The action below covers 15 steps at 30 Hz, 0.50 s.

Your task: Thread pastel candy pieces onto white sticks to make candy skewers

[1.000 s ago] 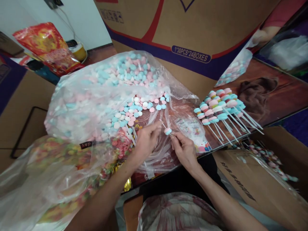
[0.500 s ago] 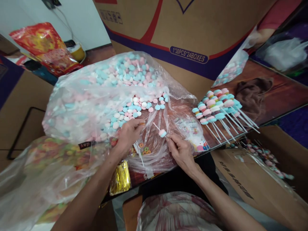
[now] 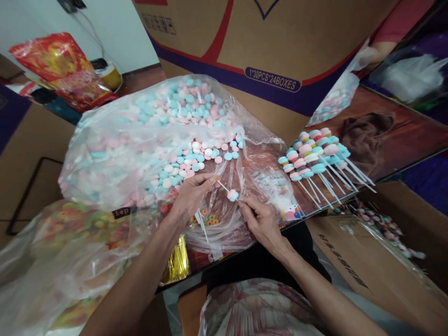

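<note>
I am pinching the thin white stick (image 3: 224, 187) between left hand (image 3: 191, 196) and right hand (image 3: 257, 219) fingertips above the candy bag (image 3: 147, 140); it seems light, bendy, best gripped below the candy discs (image 3: 233, 194).

Single head-worn view, looking forward and steeply down, close over both hands, clear plastic bag of pastel candy discs (image 3: 140, 140) ahead, brown printed carton (image 3: 280, 42) behind.
</note>
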Each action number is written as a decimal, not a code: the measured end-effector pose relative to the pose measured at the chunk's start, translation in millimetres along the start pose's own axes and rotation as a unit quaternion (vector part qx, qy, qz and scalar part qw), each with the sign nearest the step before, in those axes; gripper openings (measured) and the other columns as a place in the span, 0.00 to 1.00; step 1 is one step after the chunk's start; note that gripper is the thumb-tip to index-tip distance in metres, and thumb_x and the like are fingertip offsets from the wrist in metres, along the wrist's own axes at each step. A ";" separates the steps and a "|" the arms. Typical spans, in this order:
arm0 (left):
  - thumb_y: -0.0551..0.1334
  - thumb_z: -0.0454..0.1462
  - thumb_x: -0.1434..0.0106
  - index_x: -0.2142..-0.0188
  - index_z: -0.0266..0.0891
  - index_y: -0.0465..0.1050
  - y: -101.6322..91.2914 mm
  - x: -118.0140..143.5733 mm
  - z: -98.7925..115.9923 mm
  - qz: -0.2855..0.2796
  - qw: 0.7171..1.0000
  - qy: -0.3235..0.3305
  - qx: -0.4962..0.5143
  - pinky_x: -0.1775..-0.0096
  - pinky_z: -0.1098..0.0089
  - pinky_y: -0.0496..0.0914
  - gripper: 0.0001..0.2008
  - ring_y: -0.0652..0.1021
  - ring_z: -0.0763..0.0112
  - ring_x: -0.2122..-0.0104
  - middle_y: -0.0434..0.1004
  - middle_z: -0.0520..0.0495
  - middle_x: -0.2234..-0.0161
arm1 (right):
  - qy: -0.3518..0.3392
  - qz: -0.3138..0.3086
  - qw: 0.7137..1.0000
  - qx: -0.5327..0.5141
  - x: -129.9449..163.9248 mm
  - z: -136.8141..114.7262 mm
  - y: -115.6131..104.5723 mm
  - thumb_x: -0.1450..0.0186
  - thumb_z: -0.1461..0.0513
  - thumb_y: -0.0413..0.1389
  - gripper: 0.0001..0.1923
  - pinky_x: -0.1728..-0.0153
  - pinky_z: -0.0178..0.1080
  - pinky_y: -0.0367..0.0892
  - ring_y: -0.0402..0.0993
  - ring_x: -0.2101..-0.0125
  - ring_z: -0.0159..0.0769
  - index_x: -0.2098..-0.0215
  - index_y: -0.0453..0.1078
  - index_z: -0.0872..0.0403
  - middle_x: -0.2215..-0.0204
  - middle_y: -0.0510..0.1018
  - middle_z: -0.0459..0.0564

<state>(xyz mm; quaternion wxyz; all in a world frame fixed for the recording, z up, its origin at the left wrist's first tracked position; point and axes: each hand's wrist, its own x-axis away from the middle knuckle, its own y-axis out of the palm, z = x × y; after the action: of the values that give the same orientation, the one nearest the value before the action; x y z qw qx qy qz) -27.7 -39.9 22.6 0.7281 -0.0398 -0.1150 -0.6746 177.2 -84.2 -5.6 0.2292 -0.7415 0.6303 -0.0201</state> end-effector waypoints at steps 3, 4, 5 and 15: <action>0.75 0.46 0.50 0.69 0.39 0.84 1.2 0.4 -1.4 -0.001 1.000 0.013 -0.025 0.60 0.69 0.69 0.14 0.76 0.71 0.68 0.81 0.48 0.70 | -0.008 0.000 1.000 0.014 -0.7 1.0 0.9 0.30 0.64 0.52 0.11 0.70 0.33 0.63 0.71 0.75 0.31 0.60 0.77 0.55 0.75 0.76 0.45; 0.75 0.45 0.51 0.69 0.39 0.84 2.1 0.6 -1.6 0.005 0.999 0.020 -0.036 0.59 0.69 0.69 0.14 0.76 0.70 0.67 0.82 0.47 0.70 | -0.008 0.001 1.000 0.021 -1.1 1.4 1.2 0.30 0.64 0.52 0.11 0.70 0.33 0.63 0.71 0.75 0.31 0.60 0.78 0.55 0.75 0.76 0.45; 0.75 0.45 0.51 0.69 0.39 0.84 3.1 0.8 -1.8 0.010 0.999 0.027 -0.046 0.58 0.68 0.70 0.14 0.77 0.69 0.66 0.82 0.47 0.69 | -0.007 0.002 1.000 0.028 -1.4 1.6 1.4 0.30 0.64 0.52 0.11 0.70 0.33 0.63 0.70 0.76 0.31 0.61 0.78 0.55 0.76 0.75 0.45; 0.77 0.43 0.55 0.66 0.38 0.82 8.0 -0.3 -0.9 0.028 0.997 -0.012 0.077 0.56 0.67 0.73 0.17 0.81 0.68 0.64 0.83 0.46 0.66 | 0.020 0.006 1.000 0.005 -1.4 2.3 0.5 0.29 0.61 0.52 0.12 0.73 0.32 0.61 0.64 0.78 0.30 0.61 0.77 0.54 0.79 0.70 0.42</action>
<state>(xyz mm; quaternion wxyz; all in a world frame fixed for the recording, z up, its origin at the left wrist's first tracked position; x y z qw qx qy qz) -19.6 -39.1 22.4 0.7460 0.0046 -0.1741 -0.6428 177.3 -82.2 -7.5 0.2206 -0.7360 0.6389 -0.0371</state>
